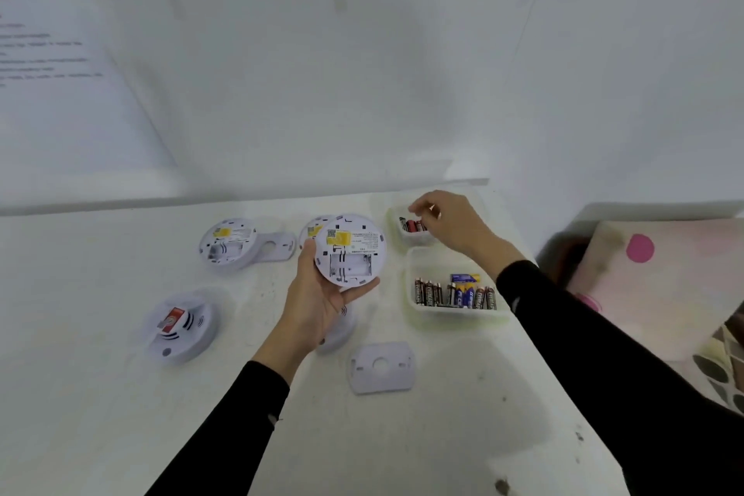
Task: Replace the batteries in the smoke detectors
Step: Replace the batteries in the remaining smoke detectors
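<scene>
Head view: the tabletop (pixel 443 435) is recorded with its right edge close beside the large tray (pixel 459 316) and small tray (pixel 416 240); open room lies nearside. A smoke detector (pixel 350 250), its compartment empty, is gripped by the left hand (pixel 322 294). The other detectors (pixel 227 244) are judged unfinished (one lies opened). The right hand (pixel 447 221) hovers over the small tray with fingers curled; whether a battery is pinched cannot be told.

Batteries (pixel 455 294) lie in the large container (pixel 407 286) on the table (pixel 443 435), the small container (pixel 416 240) just behind it. Left of it the left hand (pixel 318 294) holds a smoke detector (pixel 350 250); the mounting plate (pixel 381 367) lies before it, leftward.
</scene>
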Tool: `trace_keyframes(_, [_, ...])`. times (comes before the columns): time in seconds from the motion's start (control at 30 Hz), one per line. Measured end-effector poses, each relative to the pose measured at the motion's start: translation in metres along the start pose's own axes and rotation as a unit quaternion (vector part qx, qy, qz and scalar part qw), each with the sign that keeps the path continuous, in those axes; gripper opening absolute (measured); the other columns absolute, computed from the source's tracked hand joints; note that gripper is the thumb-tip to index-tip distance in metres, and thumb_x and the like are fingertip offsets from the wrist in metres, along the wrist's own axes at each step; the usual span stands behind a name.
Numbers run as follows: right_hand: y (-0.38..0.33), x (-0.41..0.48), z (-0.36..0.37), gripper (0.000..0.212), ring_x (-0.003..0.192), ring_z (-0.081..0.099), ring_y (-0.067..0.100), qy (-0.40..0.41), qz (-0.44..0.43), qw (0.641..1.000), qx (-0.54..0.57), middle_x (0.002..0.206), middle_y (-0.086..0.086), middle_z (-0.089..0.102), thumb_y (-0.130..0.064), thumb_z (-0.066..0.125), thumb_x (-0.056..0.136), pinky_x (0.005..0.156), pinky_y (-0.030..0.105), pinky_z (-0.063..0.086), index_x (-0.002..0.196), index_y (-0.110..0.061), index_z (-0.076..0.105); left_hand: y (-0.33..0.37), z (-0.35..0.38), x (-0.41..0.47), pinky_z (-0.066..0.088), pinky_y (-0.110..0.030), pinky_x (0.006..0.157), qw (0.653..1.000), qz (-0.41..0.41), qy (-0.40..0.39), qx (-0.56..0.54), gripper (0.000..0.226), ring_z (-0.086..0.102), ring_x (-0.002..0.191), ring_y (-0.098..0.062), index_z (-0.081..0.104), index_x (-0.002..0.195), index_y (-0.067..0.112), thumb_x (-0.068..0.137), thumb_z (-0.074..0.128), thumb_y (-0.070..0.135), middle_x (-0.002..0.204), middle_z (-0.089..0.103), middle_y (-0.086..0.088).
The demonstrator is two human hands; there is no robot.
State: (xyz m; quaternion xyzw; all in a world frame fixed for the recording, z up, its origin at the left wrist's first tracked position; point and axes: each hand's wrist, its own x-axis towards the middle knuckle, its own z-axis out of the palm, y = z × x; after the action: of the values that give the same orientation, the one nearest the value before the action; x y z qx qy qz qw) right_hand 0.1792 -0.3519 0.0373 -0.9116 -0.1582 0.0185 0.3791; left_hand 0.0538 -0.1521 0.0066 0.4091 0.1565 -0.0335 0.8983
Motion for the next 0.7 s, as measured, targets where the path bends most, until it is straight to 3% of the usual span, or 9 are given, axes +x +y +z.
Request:
trace_keyframes(0.07, [0.017, 0.029, 0.002, 0.031, 0.106, 0.060, 0.012, -0.064, 0.041, 0.994, -0.079, 0.122, 0.004, 0.064, 0.000, 0.044, 0.095, 0.092, 0.017, 0.041, 0.114, -0.009, 0.067, 0.000, 0.002, 0.003, 0.054, -0.057, 0.091, 1.000, 0.002, 0.011, -0.005, 0.050, 0.066, 0.114, -0.035, 0.058, 0.129, 0.012, 0.105, 0.030, 0.046, 0.126, 0.068, -0.016])
trace_keyframes(0.13, [0.032, 0.049, 0.006, 0.031, 0.120, 0.055, 0.020, -0.135, 0.066, 0.978, -0.142, 0.132, 0.006, 0.060, -0.007, 0.048, 0.097, 0.100, 0.024, 0.039, 0.124, -0.011, 0.063, 0.000, 0.003, 0.006, 0.054, -0.056, 0.090, 1.000, 0.004, 0.018, -0.011, 0.049, 0.068, 0.110, -0.034, 0.060, 0.125, 0.013, 0.105, 0.029, 0.046, 0.121, 0.071, -0.015])
trace_keyframes(0.23, [0.044, 0.064, 0.007, 0.035, 0.120, 0.054, 0.023, -0.191, 0.092, 0.960, -0.181, 0.132, 0.005, 0.059, -0.023, 0.064, 0.091, 0.103, 0.032, 0.041, 0.125, -0.014, 0.063, 0.001, 0.003, 0.008, 0.056, -0.055, 0.089, 1.000, 0.006, 0.018, -0.015, 0.049, 0.071, 0.104, -0.032, 0.062, 0.120, 0.014, 0.105, 0.029, 0.047, 0.114, 0.074, -0.012])
trace_keyframes(0.37, [0.050, 0.069, 0.007, 0.024, 0.107, 0.056, 0.021, -0.181, 0.088, 0.968, -0.150, 0.114, 0.002, 0.061, -0.030, 0.067, 0.089, 0.087, 0.028, 0.041, 0.108, -0.016, 0.070, 0.001, 0.002, 0.010, 0.057, -0.055, 0.088, 1.000, 0.011, 0.017, -0.014, 0.050, 0.070, 0.108, -0.033, 0.060, 0.125, 0.014, 0.104, 0.029, 0.048, 0.118, 0.072, -0.013])
trace_keyframes(0.53, [0.048, 0.059, 0.001, 0.021, 0.093, 0.058, 0.020, -0.129, 0.098, 0.986, -0.034, 0.099, 0.002, 0.062, -0.025, 0.074, 0.083, 0.078, 0.026, 0.044, 0.096, -0.015, 0.061, 0.000, 0.003, 0.013, 0.056, -0.056, 0.090, 1.000, 0.014, 0.012, -0.015, 0.050, 0.068, 0.110, -0.033, 0.059, 0.127, 0.015, 0.105, 0.028, 0.047, 0.121, 0.071, -0.012])
trace_keyframes(0.6, [0.038, 0.045, -0.004, 0.016, 0.088, 0.061, 0.018, -0.029, 0.087, 0.994, 0.055, 0.096, 0.004, 0.067, -0.021, 0.073, 0.084, 0.074, 0.025, 0.046, 0.095, -0.015, 0.061, 0.000, 0.005, 0.013, 0.056, -0.055, 0.089, 1.000, 0.015, 0.009, -0.014, 0.051, 0.068, 0.112, -0.033, 0.059, 0.128, 0.015, 0.105, 0.027, 0.047, 0.123, 0.070, -0.013])
trace_keyframes(0.7, [0.007, 0.010, -0.009, 0.016, 0.082, 0.063, 0.014, 0.094, 0.059, 0.967, 0.229, 0.093, 0.003, 0.070, -0.019, 0.071, 0.086, 0.075, 0.027, 0.050, 0.099, -0.014, 0.064, -0.001, 0.010, 0.012, 0.059, -0.053, 0.085, 1.000, 0.017, 0.010, -0.016, 0.050, 0.068, 0.111, -0.033, 0.060, 0.125, 0.016, 0.106, 0.026, 0.046, 0.122, 0.071, -0.013])
